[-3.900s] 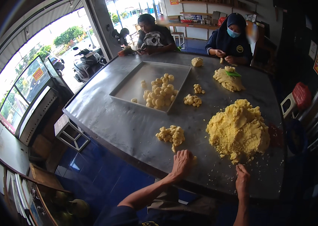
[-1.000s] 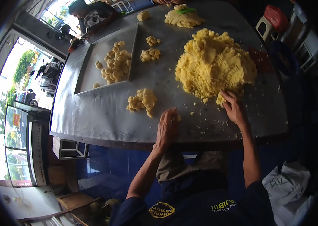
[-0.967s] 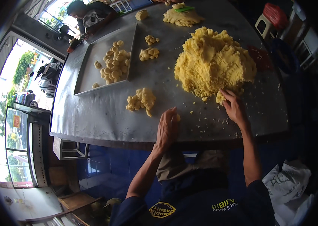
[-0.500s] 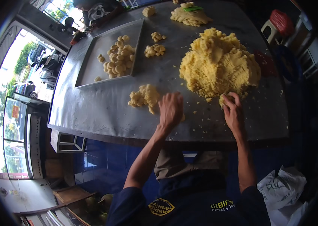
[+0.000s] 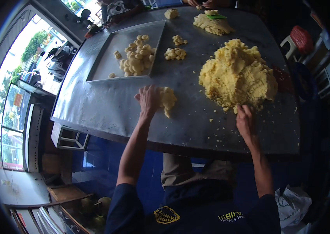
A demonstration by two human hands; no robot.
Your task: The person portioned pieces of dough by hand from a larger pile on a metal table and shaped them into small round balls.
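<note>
My left hand [image 5: 148, 101] is at a small pile of pale dough pieces [image 5: 168, 100], its fingers curled down over the pile's left side. The piece under those fingers is mostly hidden. At the near edge of a large mound of crumbly yellow filling [image 5: 237, 76], my right hand [image 5: 246, 120] has its fingers closed, with a bit of yellow filling showing at the fingertips. A shallow metal tray [image 5: 104, 58] lies beyond my left hand and holds many round pale dough balls [image 5: 137, 58].
Two small clusters of dough pieces [image 5: 175, 54] lie right of the tray. Farther back are a dough lump [image 5: 171, 14] and a larger dough mass [image 5: 211, 25] with a green scraper [image 5: 216, 16]. Another person's hands [image 5: 202, 4] work at the far edge. A red bag [image 5: 301, 39] rests on a stool.
My left hand has moved left and away from me, from the right side of the dough pile onto its left side. My right hand stays by the filling mound. Another person's hands now show at the far edge.
</note>
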